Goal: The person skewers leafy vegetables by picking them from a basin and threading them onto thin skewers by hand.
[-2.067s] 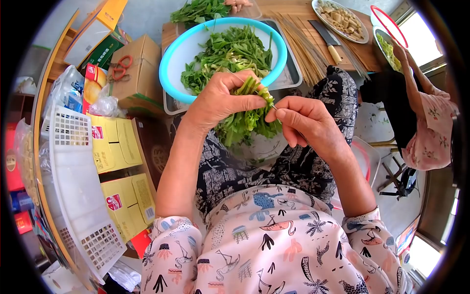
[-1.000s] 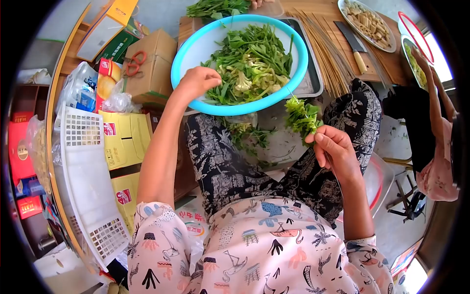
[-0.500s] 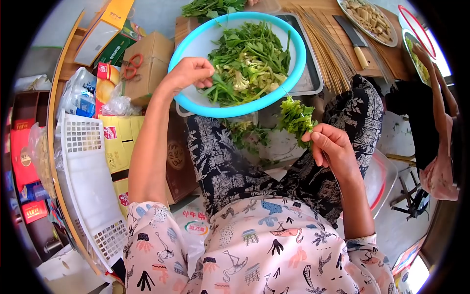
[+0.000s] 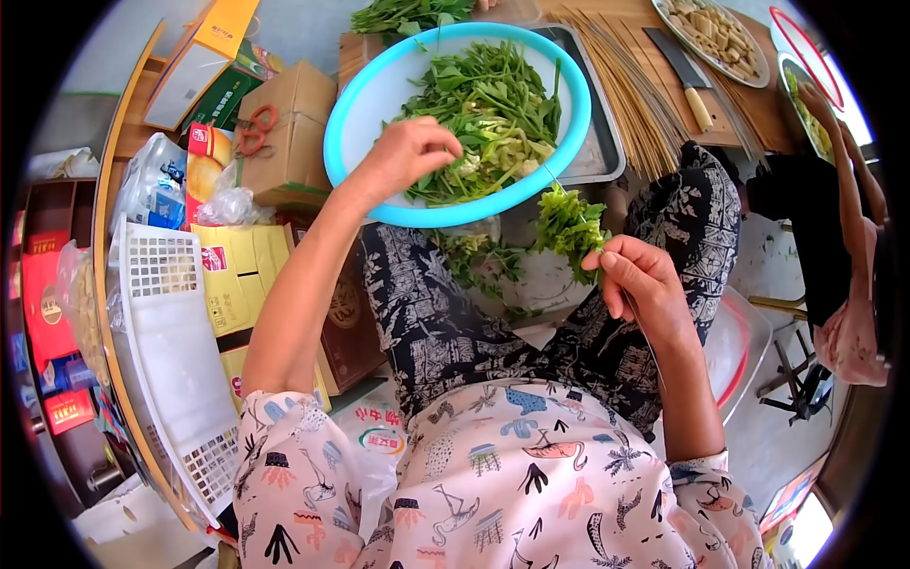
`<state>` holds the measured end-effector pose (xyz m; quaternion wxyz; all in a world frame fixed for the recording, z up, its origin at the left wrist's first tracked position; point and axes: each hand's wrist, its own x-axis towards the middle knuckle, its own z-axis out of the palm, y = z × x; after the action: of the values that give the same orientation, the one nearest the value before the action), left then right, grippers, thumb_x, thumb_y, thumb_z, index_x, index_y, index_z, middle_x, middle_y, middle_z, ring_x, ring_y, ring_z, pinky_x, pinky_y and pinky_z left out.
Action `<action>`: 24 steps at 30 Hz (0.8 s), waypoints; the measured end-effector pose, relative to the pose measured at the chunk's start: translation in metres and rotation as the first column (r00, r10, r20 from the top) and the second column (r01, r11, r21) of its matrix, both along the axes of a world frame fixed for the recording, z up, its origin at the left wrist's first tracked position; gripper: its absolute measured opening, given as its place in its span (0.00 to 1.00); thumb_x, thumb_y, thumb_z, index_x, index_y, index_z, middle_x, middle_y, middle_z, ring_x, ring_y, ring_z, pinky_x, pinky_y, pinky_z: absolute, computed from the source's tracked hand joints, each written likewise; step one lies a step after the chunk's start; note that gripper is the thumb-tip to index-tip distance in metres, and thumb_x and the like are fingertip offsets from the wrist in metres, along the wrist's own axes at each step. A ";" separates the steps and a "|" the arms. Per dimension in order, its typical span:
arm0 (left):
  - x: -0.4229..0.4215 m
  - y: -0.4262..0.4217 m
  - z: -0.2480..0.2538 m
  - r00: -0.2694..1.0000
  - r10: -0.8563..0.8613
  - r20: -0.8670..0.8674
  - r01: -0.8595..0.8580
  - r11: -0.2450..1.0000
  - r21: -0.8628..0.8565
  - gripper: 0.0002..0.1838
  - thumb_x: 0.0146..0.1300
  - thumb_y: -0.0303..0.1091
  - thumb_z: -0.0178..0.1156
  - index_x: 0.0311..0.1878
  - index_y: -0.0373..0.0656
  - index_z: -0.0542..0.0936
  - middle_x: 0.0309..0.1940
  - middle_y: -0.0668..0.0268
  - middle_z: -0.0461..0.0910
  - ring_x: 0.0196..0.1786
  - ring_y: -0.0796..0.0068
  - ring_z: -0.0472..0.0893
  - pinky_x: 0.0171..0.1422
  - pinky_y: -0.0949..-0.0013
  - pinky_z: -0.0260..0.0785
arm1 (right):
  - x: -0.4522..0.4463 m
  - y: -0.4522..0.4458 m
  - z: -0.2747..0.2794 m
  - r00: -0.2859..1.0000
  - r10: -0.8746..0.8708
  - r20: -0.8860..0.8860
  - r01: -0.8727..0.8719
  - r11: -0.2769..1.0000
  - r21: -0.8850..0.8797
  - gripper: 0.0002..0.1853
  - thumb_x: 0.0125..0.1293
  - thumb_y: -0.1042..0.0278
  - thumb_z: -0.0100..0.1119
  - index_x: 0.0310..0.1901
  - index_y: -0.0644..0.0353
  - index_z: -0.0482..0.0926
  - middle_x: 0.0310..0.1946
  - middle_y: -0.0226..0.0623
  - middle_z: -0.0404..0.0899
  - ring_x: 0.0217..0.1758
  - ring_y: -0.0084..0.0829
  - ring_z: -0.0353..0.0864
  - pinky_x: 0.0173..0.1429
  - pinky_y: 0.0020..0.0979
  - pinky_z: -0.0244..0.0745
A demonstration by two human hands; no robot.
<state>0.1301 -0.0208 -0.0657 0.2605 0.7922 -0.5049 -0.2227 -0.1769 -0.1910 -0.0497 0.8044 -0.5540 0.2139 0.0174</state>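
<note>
My left hand [image 4: 406,156] hangs over the left part of a basin with a turquoise rim [image 4: 343,104], fingers curled together close to the greens. Whether anything small is between those fingertips is hidden. Leafy green stems [image 4: 488,90] and paler cauliflower-like pieces [image 4: 471,163] fill the basin. In front of the basin, my right hand [image 4: 637,282] is closed on a thin skewer that runs back along my forearm. Bunched greens [image 4: 569,228] are threaded on it just past my fingers, and its bare tip points up toward the basin's rim.
Loose skewers [image 4: 626,90], a cleaver [image 4: 681,71] and a plate of cut pieces [image 4: 716,38] lie on the table. A metal tray [image 4: 607,152] sits under the basin. Boxes [image 4: 284,123] and a white crate [image 4: 171,313] stand left. Another person's arm [image 4: 853,190] reaches in at right.
My left hand has moved right, from the basin's left rim to above the greens. The right hand and its skewer of greens have shifted only slightly.
</note>
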 end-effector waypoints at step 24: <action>-0.030 0.019 0.048 0.720 0.138 -0.681 -0.519 0.758 -0.395 0.10 0.67 0.32 0.58 0.47 0.38 0.79 0.32 0.68 0.80 0.28 0.85 0.74 0.31 0.81 0.64 | 0.004 0.006 0.021 0.999 -0.025 0.045 0.028 0.997 -0.073 0.12 0.72 0.66 0.48 0.40 0.65 0.79 0.13 0.25 0.70 0.13 0.12 0.61 0.18 0.16 0.53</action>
<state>0.1003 -0.0022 -0.0175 0.6670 0.6424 -0.2771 -0.2564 -0.1726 -0.1848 -0.0284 0.7879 -0.5808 0.2040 -0.0132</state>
